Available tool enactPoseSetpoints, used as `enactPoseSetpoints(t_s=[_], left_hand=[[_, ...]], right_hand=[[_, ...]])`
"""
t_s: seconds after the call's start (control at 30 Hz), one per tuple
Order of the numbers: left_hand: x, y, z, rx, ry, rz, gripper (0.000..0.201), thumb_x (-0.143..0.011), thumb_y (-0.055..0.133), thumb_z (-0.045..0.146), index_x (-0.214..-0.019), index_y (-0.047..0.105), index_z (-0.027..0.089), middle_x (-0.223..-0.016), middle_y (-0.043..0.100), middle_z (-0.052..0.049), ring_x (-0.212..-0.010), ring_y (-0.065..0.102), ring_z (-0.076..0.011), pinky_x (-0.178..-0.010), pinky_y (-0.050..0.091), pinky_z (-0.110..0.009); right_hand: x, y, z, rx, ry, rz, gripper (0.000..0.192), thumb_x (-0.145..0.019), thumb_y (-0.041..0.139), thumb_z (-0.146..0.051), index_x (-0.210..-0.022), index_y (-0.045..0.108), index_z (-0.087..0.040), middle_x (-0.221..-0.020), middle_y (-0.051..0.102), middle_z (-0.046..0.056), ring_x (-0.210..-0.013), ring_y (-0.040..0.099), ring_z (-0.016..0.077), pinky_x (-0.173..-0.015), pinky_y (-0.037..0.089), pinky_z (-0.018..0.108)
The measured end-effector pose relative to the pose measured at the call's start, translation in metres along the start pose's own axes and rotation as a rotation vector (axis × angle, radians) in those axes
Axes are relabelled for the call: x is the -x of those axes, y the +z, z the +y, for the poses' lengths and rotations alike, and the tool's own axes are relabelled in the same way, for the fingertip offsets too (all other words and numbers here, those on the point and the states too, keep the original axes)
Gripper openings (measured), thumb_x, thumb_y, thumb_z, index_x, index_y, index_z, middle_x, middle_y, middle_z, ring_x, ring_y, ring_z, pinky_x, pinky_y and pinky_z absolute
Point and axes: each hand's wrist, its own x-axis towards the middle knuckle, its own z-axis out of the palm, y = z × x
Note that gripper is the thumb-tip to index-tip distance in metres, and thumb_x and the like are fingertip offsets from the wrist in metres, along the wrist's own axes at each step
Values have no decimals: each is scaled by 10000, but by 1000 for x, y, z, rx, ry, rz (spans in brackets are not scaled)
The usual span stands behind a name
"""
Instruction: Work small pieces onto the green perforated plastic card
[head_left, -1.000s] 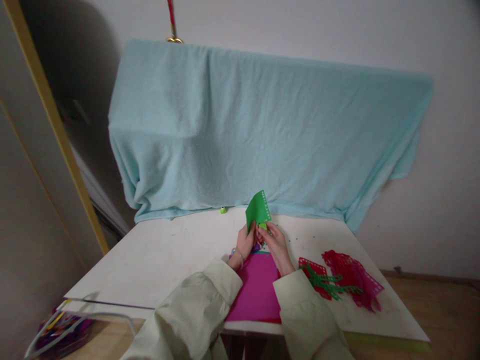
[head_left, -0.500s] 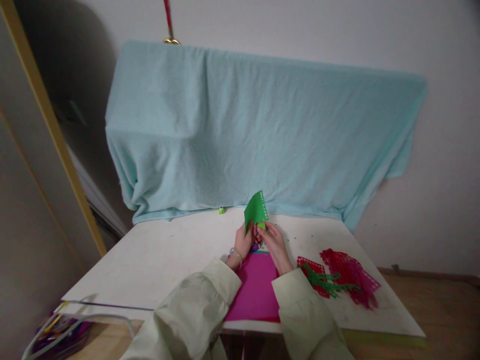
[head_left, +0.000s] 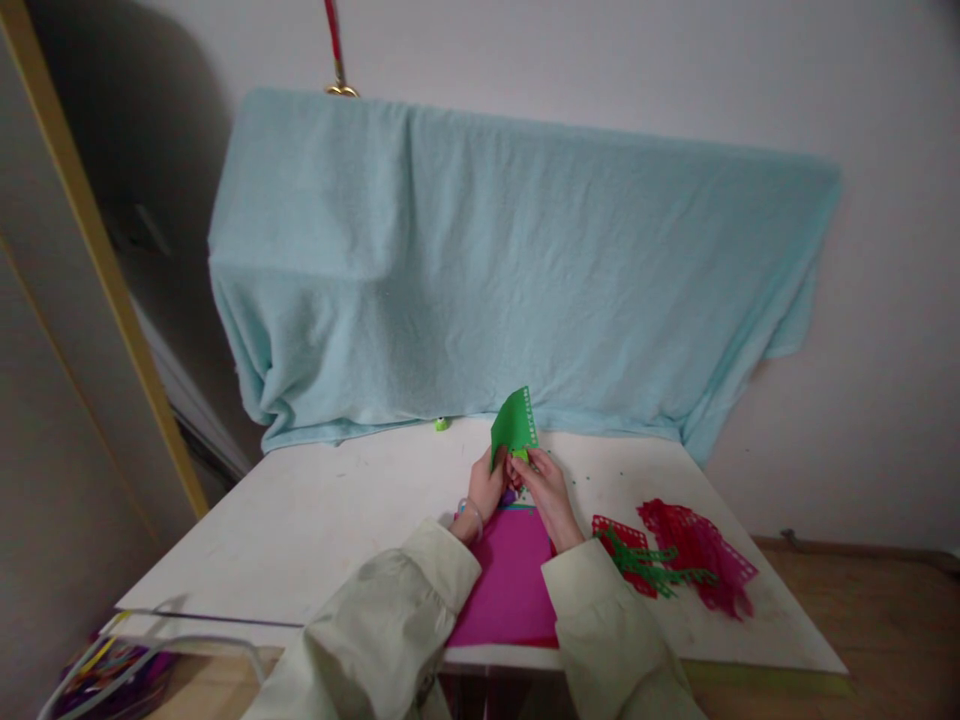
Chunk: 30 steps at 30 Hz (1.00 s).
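Both hands meet over the middle of the white counter (head_left: 315, 520), and between them stands a small green paper sheet with a punched, lacy right edge (head_left: 514, 424), held upright above the counter's far half. The left hand (head_left: 487, 490) has its grip pressed together on the sheet's lower left corner, thumb against fingers. The right hand (head_left: 541, 485) pinches the lower right corner, where a small light green object is half hidden between the fingers; what it is cannot be told. Beneath the wrists a flat magenta paper sheet (head_left: 514, 585) lies on the near part of the counter. To the right, well apart from the hands, lie red and green lacy paper cut-outs (head_left: 675, 565). A pale blue cloth (head_left: 510, 270) hangs draped behind the counter's far edge, and a tiny green object (head_left: 442, 424) lies just before it.
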Motion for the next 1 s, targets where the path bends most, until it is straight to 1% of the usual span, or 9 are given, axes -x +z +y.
enactPoseSetpoints(t_s=[0.1, 0.3, 0.37, 0.53, 0.67, 0.77, 0.87, 1.0], left_hand=[[0, 0, 1, -22, 1, -18, 429, -869, 390, 510, -648, 494, 157, -527, 497, 8, -461, 442, -97, -484, 356, -212], [-3, -2, -5, -134, 28, 2, 420, -869, 389, 491, -637, 497, 158, -510, 484, 17, -467, 431, -102, -501, 349, -219], [-3, -2, -7, -151, 36, 15, 422, -870, 389, 492, -629, 492, 161, -509, 473, 21, -481, 431, -106, -510, 344, -220], [-3, -2, -9, -212, 36, 17, 432, -869, 396, 491, -602, 493, 165, -508, 474, 19, -492, 428, -111, -520, 333, -222], [-3, -2, -8, -255, 89, -8, 433, -871, 393, 479, -594, 505, 166, -520, 484, 7, -507, 431, -119, -533, 331, -229], [-3, -3, -6, -269, 105, -18, 427, -865, 399, 487, -608, 517, 167, -537, 491, 0, -518, 428, -126, -539, 328, -234], [-3, -4, -5, -262, 96, -25, 425, -860, 404, 489, -611, 526, 167, -544, 508, -3, -523, 437, -128, -549, 328, -233], [-3, -4, -6, -277, 104, -44, 437, -864, 400, 490, -606, 534, 164, -543, 519, -9, -517, 450, -128, -547, 331, -235]], right_hand=[[-1, -1, 1, 4, -16, -2, 309, -671, 725, -410, -838, 613, -175, -778, 634, 38, -606, 557, 151, -545, 434, 261], [-2, -4, 4, 48, -51, -4, 277, -707, 703, -399, -827, 611, -167, -697, 608, 17, -560, 531, 139, -526, 430, 258], [-2, -5, 3, 51, -50, 0, 278, -705, 706, -398, -825, 613, -165, -700, 611, 17, -555, 529, 136, -523, 426, 255], [-2, -5, -2, 75, -69, 40, 286, -696, 711, -409, -816, 618, -166, -751, 632, 29, -634, 557, 153, -563, 433, 250], [-2, -5, -4, 79, -80, 39, 273, -708, 703, -392, -838, 621, -167, -783, 637, 38, -679, 566, 164, -597, 441, 259], [-1, -4, -6, 75, -84, 52, 302, -698, 708, -391, -880, 624, -166, -819, 644, 51, -706, 570, 174, -596, 440, 261], [-1, -3, -8, 76, -79, 62, 317, -686, 713, -404, -873, 628, -163, -781, 641, 46, -690, 566, 174, -570, 425, 254], [-1, -4, -7, 68, -74, 55, 295, -687, 711, -409, -831, 631, -164, -715, 622, 22, -626, 541, 152, -549, 400, 247]])
